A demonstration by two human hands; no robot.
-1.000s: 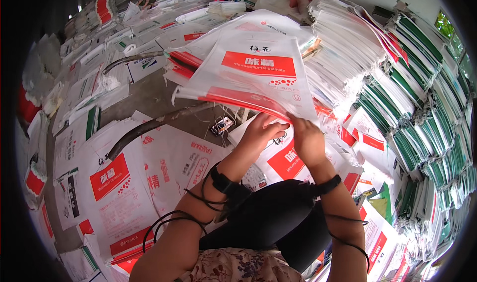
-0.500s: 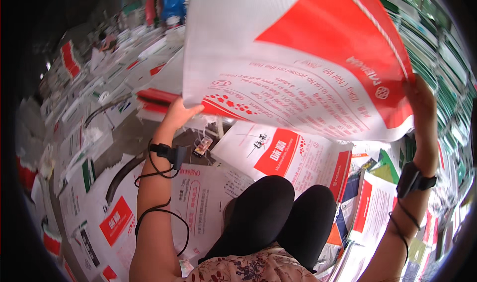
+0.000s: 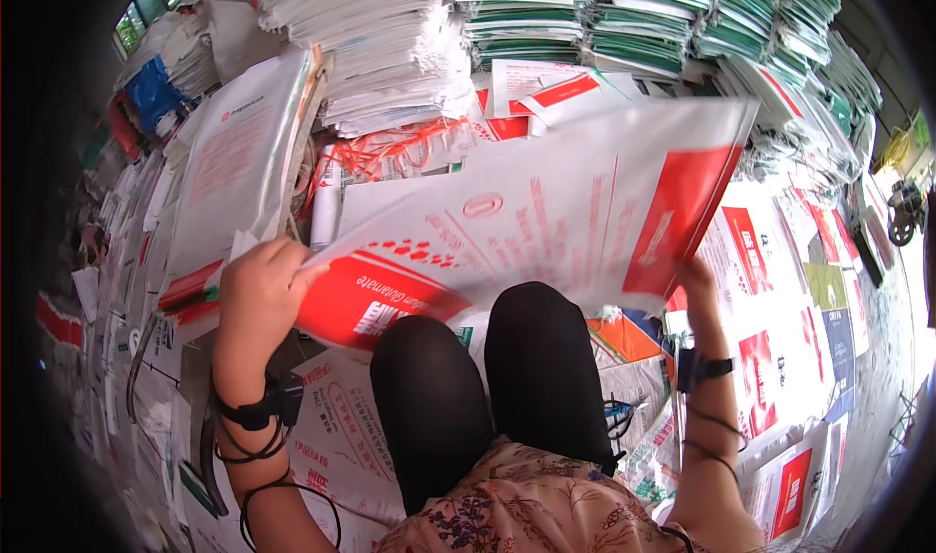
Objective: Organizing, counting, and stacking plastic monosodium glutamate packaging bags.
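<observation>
A seated person stretches a large white-and-red woven sack (image 3: 546,231) flat across black-clad knees (image 3: 487,377), one end in each hand. The left hand (image 3: 258,295) is closed on its near left edge; the right hand (image 3: 697,280) pinches its right corner, keeping the sheet taut. Beyond both hands rise bundled sack stacks (image 3: 624,17); more sacks cover the floor (image 3: 780,290) to the right.

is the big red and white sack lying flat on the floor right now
No, both hands, the left hand and right hand, hold the sack up above the knees.
</observation>
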